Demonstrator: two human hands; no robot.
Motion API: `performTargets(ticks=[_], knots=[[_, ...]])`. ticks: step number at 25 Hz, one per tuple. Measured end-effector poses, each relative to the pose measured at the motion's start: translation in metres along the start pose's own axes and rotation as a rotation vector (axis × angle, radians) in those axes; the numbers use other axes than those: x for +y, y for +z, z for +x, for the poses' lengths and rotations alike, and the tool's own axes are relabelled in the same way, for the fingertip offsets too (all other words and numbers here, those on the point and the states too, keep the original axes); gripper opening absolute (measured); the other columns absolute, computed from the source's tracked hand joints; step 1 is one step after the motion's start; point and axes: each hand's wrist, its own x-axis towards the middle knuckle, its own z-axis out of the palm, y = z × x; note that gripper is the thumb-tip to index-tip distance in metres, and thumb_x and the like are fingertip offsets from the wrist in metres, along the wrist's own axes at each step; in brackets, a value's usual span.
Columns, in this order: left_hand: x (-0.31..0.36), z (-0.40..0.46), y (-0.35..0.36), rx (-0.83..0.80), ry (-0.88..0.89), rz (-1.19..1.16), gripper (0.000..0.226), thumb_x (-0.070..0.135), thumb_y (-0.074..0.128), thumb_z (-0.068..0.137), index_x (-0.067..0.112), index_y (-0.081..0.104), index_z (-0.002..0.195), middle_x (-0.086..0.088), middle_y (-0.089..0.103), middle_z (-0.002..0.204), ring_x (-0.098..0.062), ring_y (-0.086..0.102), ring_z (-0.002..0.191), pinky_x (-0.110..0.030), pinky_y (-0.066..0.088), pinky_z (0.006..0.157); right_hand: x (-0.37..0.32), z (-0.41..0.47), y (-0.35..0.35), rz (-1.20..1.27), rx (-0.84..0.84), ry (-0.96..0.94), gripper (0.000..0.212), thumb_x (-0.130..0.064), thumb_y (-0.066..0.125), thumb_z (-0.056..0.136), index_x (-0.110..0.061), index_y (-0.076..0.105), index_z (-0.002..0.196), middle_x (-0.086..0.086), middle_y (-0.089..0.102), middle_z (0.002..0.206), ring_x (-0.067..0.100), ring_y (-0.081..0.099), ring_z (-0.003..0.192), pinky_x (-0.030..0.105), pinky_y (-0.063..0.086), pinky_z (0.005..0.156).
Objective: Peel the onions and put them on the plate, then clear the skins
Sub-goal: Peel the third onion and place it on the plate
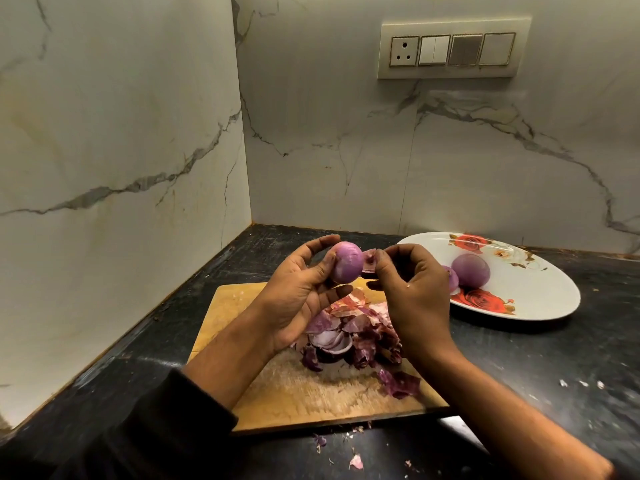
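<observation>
My left hand (298, 289) grips a purple onion (346, 263) above the wooden cutting board (242, 299). My right hand (412, 289) pinches a strip of skin (369, 261) still joined to the onion's right side. Under both hands a heap of onion skins (353, 337) lies on the board, with one loose piece (400, 382) nearer the front. On the white plate with red roses (540, 296) at the right rest a peeled onion (471, 270) and a second one (452, 277), partly hidden behind my right hand.
The board sits on a black countertop (554, 368) in a corner of marble walls. Small skin scraps (355, 462) lie on the counter in front of the board. A switch and socket panel (453, 50) is on the back wall.
</observation>
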Motion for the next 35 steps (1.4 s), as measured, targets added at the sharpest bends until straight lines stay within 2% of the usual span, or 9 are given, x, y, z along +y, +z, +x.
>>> performTargets(ticks=[2, 4, 8, 10, 16, 21, 26, 32, 35], knots=[[0.000, 0.000, 0.000, -0.017, -0.009, -0.030, 0.034, 0.008, 0.056, 0.092, 0.011, 0.063, 0.124, -0.019, 0.063, 0.124, -0.026, 0.072, 0.094, -0.031, 0.061, 0.068, 0.001, 0.000, -0.001, 0.026, -0.042, 0.008, 0.018, -0.012, 0.067, 0.093, -0.017, 0.063, 0.111, 0.002, 0.070, 0.093, 0.016, 0.072, 0.085, 0.029, 0.062, 0.066], [0.000, 0.000, 0.000, -0.027, -0.020, -0.039, 0.030, 0.009, 0.052, 0.097, 0.007, 0.064, 0.124, -0.020, 0.064, 0.124, -0.028, 0.070, 0.099, -0.032, 0.062, 0.070, 0.003, 0.000, 0.000, -0.038, -0.082, -0.020, 0.018, -0.011, 0.064, 0.095, -0.022, 0.068, 0.109, -0.001, 0.071, 0.098, 0.014, 0.072, 0.089, 0.032, 0.062, 0.070], [0.002, 0.000, -0.001, -0.048, -0.006, -0.016, 0.042, 0.012, 0.063, 0.087, 0.003, 0.060, 0.127, -0.022, 0.066, 0.124, -0.029, 0.069, 0.106, -0.031, 0.062, 0.076, 0.002, 0.000, 0.004, -0.179, -0.145, -0.102, 0.025, -0.029, 0.068, 0.092, -0.018, 0.070, 0.115, -0.003, 0.070, 0.105, 0.007, 0.067, 0.095, 0.027, 0.059, 0.079], [0.003, -0.002, -0.001, -0.056, -0.010, -0.013, 0.046, 0.014, 0.065, 0.084, 0.003, 0.058, 0.128, -0.023, 0.066, 0.124, -0.029, 0.070, 0.105, -0.032, 0.062, 0.075, 0.000, 0.000, 0.003, -0.276, -0.171, -0.191, 0.029, -0.027, 0.073, 0.088, -0.017, 0.068, 0.115, -0.004, 0.069, 0.104, 0.004, 0.065, 0.094, 0.021, 0.057, 0.079], [0.002, -0.001, -0.001, -0.014, -0.005, 0.052, 0.054, 0.024, 0.069, 0.079, 0.006, 0.059, 0.128, -0.020, 0.068, 0.120, -0.025, 0.070, 0.096, -0.033, 0.063, 0.075, -0.003, 0.003, -0.005, -0.473, -0.180, -0.306, 0.020, -0.014, 0.077, 0.085, -0.012, 0.070, 0.104, -0.002, 0.071, 0.093, 0.006, 0.065, 0.083, 0.017, 0.054, 0.072], [-0.001, 0.001, -0.002, 0.005, 0.045, 0.075, 0.055, 0.023, 0.072, 0.076, 0.005, 0.060, 0.126, -0.017, 0.068, 0.121, -0.024, 0.069, 0.100, -0.031, 0.062, 0.077, -0.004, 0.002, -0.005, -0.554, -0.213, -0.343, 0.014, -0.012, 0.074, 0.087, -0.009, 0.072, 0.100, 0.002, 0.071, 0.090, 0.011, 0.063, 0.079, 0.025, 0.056, 0.071], [-0.002, 0.002, -0.003, 0.006, 0.053, 0.113, 0.048, 0.022, 0.072, 0.077, 0.006, 0.064, 0.122, -0.015, 0.070, 0.118, -0.024, 0.069, 0.104, -0.029, 0.061, 0.076, -0.003, 0.002, -0.003, -0.661, -0.237, -0.370, 0.017, -0.013, 0.070, 0.092, -0.010, 0.070, 0.108, 0.003, 0.069, 0.098, 0.008, 0.057, 0.082, 0.008, 0.042, 0.070], [-0.004, 0.003, -0.004, -0.020, 0.092, 0.157, 0.049, 0.021, 0.069, 0.080, 0.012, 0.062, 0.128, -0.010, 0.073, 0.113, -0.023, 0.070, 0.102, -0.032, 0.061, 0.078, -0.008, 0.002, -0.002, -0.753, -0.267, -0.396, 0.018, -0.013, 0.065, 0.094, -0.008, 0.070, 0.111, 0.007, 0.067, 0.100, 0.017, 0.060, 0.082, 0.024, 0.050, 0.070], [-0.004, 0.002, -0.005, -0.038, 0.105, 0.166, 0.049, 0.024, 0.067, 0.081, 0.012, 0.062, 0.128, -0.005, 0.075, 0.107, -0.021, 0.071, 0.100, -0.032, 0.061, 0.079, -0.008, 0.001, -0.002, -0.776, -0.279, -0.408, 0.016, -0.015, 0.065, 0.095, -0.007, 0.070, 0.107, 0.006, 0.066, 0.098, 0.015, 0.058, 0.078, 0.022, 0.047, 0.065]])
